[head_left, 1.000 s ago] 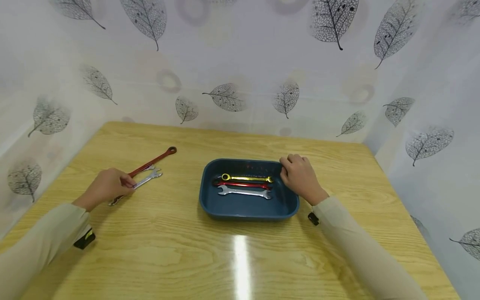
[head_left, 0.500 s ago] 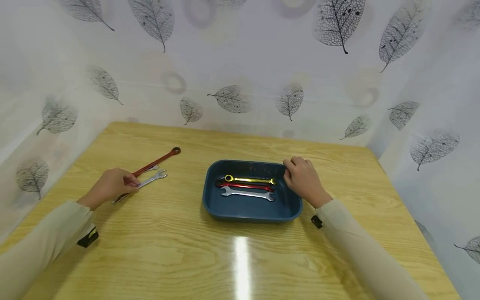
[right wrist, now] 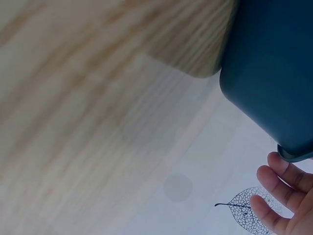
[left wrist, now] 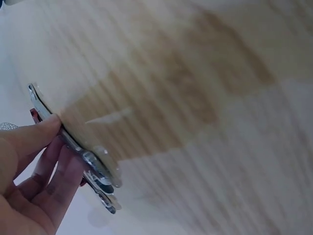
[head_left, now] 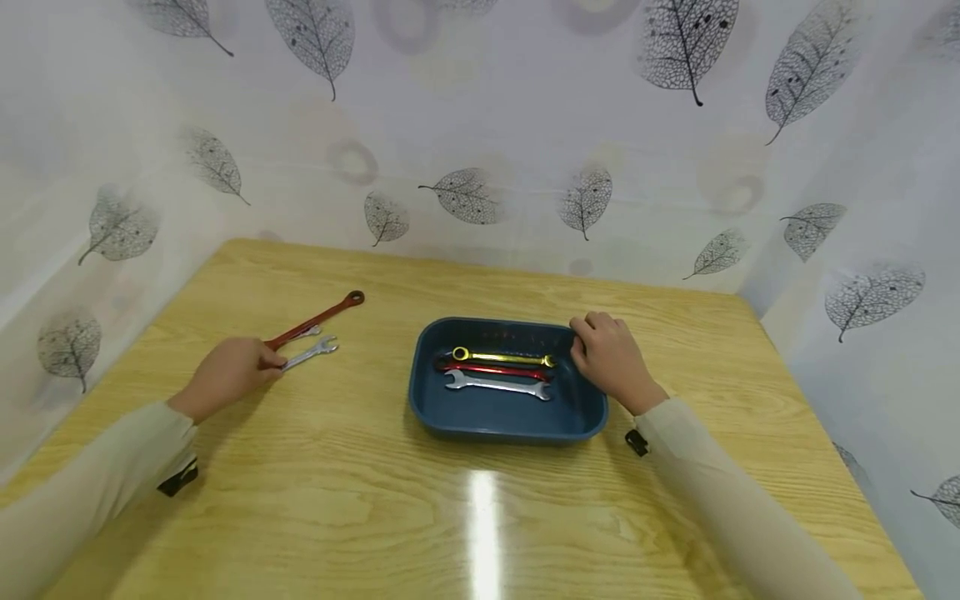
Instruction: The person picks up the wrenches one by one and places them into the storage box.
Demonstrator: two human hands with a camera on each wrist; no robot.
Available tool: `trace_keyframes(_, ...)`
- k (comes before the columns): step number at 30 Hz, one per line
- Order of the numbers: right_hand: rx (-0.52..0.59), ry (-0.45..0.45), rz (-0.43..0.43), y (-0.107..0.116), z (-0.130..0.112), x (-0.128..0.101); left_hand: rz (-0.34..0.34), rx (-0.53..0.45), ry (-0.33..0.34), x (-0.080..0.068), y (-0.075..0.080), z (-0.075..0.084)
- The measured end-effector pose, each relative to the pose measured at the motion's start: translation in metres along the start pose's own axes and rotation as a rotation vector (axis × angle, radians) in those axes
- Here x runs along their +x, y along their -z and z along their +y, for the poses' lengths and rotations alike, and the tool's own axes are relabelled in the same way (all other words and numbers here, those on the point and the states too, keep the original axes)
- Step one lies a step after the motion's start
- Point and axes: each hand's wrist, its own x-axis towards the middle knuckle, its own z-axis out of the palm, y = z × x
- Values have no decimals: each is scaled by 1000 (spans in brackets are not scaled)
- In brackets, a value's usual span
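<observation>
Left of the tray (head_left: 502,434), a silver wrench (head_left: 311,353) is pinched near mid-shank between the thumb and fingers of the left hand (head_left: 228,375), one jawed end left exposed on the side toward the tray. Judged by its gleam, it is metal: stiff, fairly heavy for its size, hardly to be broken, perhaps slippery where polished. It is best held by the mid-shank, where the weight should be balanced; if held near one head, it could be tipped.

Just beside it, also left of the tray, a red wrench (head_left: 318,319) and part of a silver tool (head_left: 312,332) are seen; whether either is touched cannot be told.

At the tray's far right corner, the rim is gripped by the right hand (head_left: 611,360). Inside the tray, three are laid roughly parallel: a gold wrench (head_left: 504,358) farthest, a scarlet wrench (head_left: 498,369) between, a grey wrench (head_left: 497,385) nearest. The tray is probably light and easily shifted.
</observation>
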Motion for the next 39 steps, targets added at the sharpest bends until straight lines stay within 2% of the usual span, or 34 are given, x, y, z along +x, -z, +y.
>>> trace_keyframes(18,-5,-11,-20,0,1,2,-14,-168,45,4,-2,-12)
trace_keyframes(25,-1,0,-6,1,-1,1,-3,-177,44,4,-5,-13)
trace_keyframes(31,-7,4,-13,1,-1,0,-21,-184,51,6,-7,-14)
trace_keyframes(39,-12,1,-5,3,-2,1,-11,-143,30,10,-5,-10)
